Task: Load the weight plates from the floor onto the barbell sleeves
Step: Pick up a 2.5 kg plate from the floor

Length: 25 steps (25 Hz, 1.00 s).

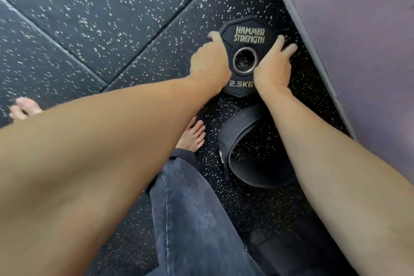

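One plate (247, 36) is in view, a small black one marked 2.5KG, lying flat on the speckled rubber floor (89, 18) at the far right, close beside the purple padded edge (358, 40). Both your hands are on it. Your left hand (209, 63) sits over the plate's left rim, forefinger stretched out along the far-left edge and the other fingers curled down at the side; whether they have got under the rim you cannot tell from here. Your right hand (274, 66) lies over the right rim with its fingers straight and spread, tips reaching past the edge onto the floor, so it is resting rather than gripping.

The plate's flat face points straight up at you, its steel-ringed hole (244, 60) midway between the two hands, and neither hand is clearly nearer. That is what the lift turns on, I judge: with the disc flush to the floor, you will likely need to tip one edge up before either hand can close round it.

A black lifting belt (244, 132) lies coiled just near of the plate, beside your bare foot (193, 134). No barbell sleeve is visible.
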Tool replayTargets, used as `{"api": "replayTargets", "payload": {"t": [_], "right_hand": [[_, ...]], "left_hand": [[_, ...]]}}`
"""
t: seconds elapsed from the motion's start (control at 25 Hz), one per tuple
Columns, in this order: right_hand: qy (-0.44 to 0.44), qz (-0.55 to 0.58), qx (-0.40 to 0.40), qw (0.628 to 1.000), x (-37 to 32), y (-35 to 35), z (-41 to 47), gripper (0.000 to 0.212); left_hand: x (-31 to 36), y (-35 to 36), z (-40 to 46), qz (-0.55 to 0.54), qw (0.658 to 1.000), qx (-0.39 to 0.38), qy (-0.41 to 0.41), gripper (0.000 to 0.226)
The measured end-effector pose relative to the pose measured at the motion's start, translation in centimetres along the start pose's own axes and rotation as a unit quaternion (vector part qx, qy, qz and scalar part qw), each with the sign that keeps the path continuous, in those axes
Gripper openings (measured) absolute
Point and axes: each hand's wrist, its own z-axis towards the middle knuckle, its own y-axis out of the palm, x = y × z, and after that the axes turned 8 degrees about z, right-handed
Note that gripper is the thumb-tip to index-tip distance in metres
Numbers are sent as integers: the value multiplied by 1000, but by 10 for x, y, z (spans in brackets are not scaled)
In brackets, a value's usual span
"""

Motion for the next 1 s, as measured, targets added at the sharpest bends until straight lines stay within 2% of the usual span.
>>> {"api": "replayTargets", "payload": {"t": [0.16,0.32,0.48,0.72,0.88,1.0], "right_hand": [[44,-2,-10,999,9,8,20,61],[16,6,2,1000,5,1,15,54],[-32,57,-11,998,-34,-13,-38,44],[-138,89,-23,986,-121,-90,-125,50],[-231,159,15,960,-171,-173,-186,50],[-275,222,55,934,-208,-257,-231,58]], "left_hand": [[-4,21,23,-39,999,24,-11,55],[-18,15,23,-84,996,37,12,42],[-56,-22,-4,-77,995,70,-13,37],[-121,-139,-74,-45,987,135,-71,39],[-144,-249,-134,-51,973,204,-97,36],[-145,-343,-182,-65,956,264,-109,33]]}}
